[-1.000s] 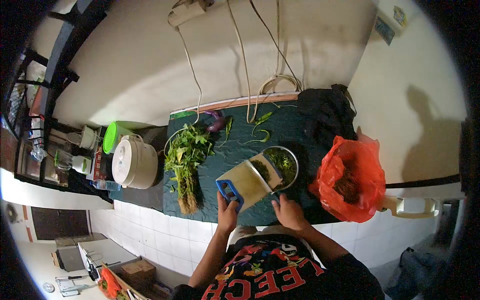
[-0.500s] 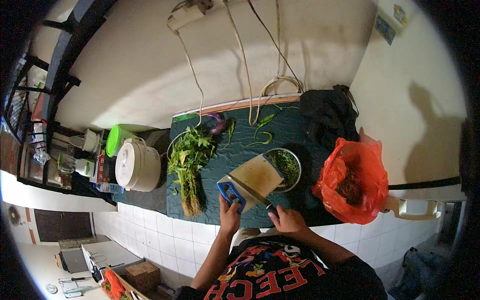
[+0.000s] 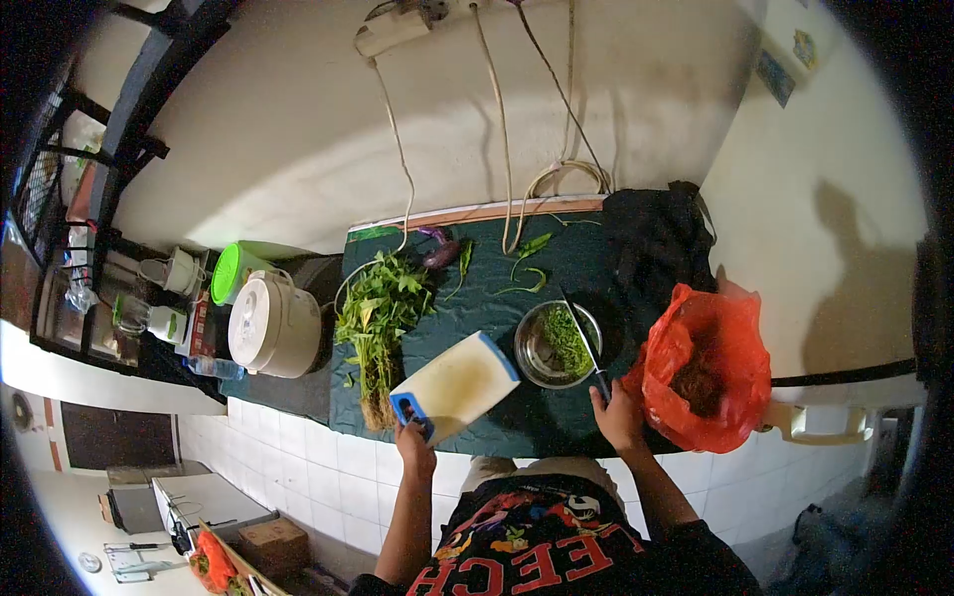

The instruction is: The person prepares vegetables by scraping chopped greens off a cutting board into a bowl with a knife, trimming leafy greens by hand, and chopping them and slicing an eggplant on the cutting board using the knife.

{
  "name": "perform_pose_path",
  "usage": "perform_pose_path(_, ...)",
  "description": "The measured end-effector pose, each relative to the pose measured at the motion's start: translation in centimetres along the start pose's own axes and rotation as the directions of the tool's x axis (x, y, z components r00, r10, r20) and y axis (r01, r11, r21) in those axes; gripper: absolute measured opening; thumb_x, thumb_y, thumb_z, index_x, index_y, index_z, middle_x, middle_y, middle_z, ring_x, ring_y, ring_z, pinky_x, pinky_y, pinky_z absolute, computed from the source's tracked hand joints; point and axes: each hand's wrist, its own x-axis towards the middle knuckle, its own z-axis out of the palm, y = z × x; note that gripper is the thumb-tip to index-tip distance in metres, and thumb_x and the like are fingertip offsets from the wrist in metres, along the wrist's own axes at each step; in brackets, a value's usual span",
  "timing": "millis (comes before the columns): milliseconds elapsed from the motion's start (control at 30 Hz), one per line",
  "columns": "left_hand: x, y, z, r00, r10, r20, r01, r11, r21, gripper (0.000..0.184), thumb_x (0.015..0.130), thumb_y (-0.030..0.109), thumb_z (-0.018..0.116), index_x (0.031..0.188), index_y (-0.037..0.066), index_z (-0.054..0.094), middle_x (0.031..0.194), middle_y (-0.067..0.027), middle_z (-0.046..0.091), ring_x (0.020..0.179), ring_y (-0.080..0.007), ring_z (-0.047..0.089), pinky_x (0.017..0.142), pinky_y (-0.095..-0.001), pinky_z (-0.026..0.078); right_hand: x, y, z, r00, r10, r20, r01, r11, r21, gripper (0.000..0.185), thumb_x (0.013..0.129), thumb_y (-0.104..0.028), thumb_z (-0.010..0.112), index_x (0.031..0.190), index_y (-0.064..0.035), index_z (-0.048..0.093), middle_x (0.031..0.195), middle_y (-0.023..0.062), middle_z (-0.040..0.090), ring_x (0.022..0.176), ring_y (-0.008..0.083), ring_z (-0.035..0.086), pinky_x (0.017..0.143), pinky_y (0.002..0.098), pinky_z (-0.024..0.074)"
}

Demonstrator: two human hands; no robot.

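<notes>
My left hand [image 3: 415,447] grips the blue handle end of a white cutting board [image 3: 459,385], whose surface shows a faint stain and no greens. In my right hand [image 3: 618,415] is a knife [image 3: 584,333] by its dark handle, its blade reaching over the right side of a round metal bowl [image 3: 532,343]. Chopped greens [image 3: 564,343] lie in the bowl, mostly toward its right side. A bunch of leafy greens with roots [image 3: 378,323] rests left of the board. Behind are a purple eggplant [image 3: 440,254] and green chilies [image 3: 535,245].
An open red plastic bag [image 3: 708,368] stands to the right, with brown stringy matter inside. Dark fabric [image 3: 656,233] lies at the back right. Further left are a white rice cooker [image 3: 268,323] and a green-lidded container [image 3: 228,275]. Cables hang down the wall.
The board has moved left, away from the bowl, and the greens on it are gone from its surface. My right hand and the knife have moved right, from the board to above the bowl.
</notes>
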Motion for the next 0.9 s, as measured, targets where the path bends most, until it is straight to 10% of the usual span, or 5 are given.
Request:
perform_pose_path(300, 4.1, -4.3, -3.0, 0.970, 0.243, -0.009, -0.237, 0.953, 0.191, 0.034, 0.080, 0.000, 0.044, 0.112, 0.005, 0.055, 0.096, -0.0082, 0.060, 0.083, -0.0234, 0.059, 0.078, -0.0349, 0.048, 3.1, -1.6, 0.7, 0.990, -0.068, -0.126, 0.064, 0.997, -0.036, 0.042, 0.088, -0.036, 0.068, 0.095, 0.0039, 0.058, 0.082, 0.0231, 0.064, 0.072, 0.0430, 0.064, 0.064, 0.0497, 0.0510)
perform_pose_path(433, 6.3, -6.3, -3.0, 0.937, 0.308, 0.165, -0.247, 0.247, 0.937, 0.033, 0.085, 0.012, 0.053, 0.112, -0.006, 0.052, 0.109, -0.0253, 0.054, 0.096, -0.0433, 0.057, 0.087, -0.0481, 0.046, 6.3, -1.2, 2.3, 0.971, -0.138, -0.193, 0.111, 0.983, -0.146, 0.041, 0.087, -0.033, 0.068, 0.102, 0.0039, 0.059, 0.086, 0.0271, 0.065, 0.077, 0.0439, 0.065, 0.068, 0.0507, 0.0516)
perform_pose_path(600, 7.0, -6.4, -0.2, 0.810, 0.207, 0.548, -0.467, -0.337, 0.817, 0.046, 0.085, 0.020, 0.062, 0.119, -0.010, 0.052, 0.120, -0.0267, 0.048, 0.112, -0.0434, 0.049, 0.094, -0.0483, 0.045, 8.0, -1.9, 1.0, 0.991, 0.053, -0.122, -0.070, 0.989, -0.133, 0.033, 0.083, -0.025, 0.070, 0.096, 0.0034, 0.058, 0.083, 0.0244, 0.065, 0.074, 0.0426, 0.065, 0.064, 0.0508, 0.0516)
perform_pose_path(867, 10.2, -1.8, 8.5, 0.731, 0.214, 0.648, -0.554, -0.370, 0.746, 0.026, 0.083, 0.017, 0.064, 0.107, 0.008, 0.068, 0.120, -0.0113, 0.055, 0.112, -0.0321, 0.050, 0.091, -0.0446, 0.046, 7.4, -2.4, -1.2, 0.970, 0.130, -0.206, -0.141, 0.989, -0.041, 0.034, 0.086, -0.029, 0.069, 0.090, 0.0033, 0.059, 0.082, 0.0238, 0.061, 0.077, 0.0429, 0.063, 0.067, 0.0517, 0.0485)
perform_pose_path(900, 10.4, -1.2, 10.7, 0.720, 0.185, 0.669, -0.583, -0.364, 0.727, 0.025, 0.082, 0.017, 0.065, 0.106, 0.010, 0.068, 0.117, -0.0109, 0.058, 0.109, -0.0316, 0.052, 0.089, -0.0442, 0.047, 6.8, -1.4, 0.0, 0.956, 0.056, -0.289, -0.111, 0.978, -0.179, 0.043, 0.089, -0.029, 0.066, 0.112, 0.0066, 0.059, 0.110, 0.0314, 0.059, 0.107, 0.0455, 0.060, 0.090, 0.0505, 0.0469)
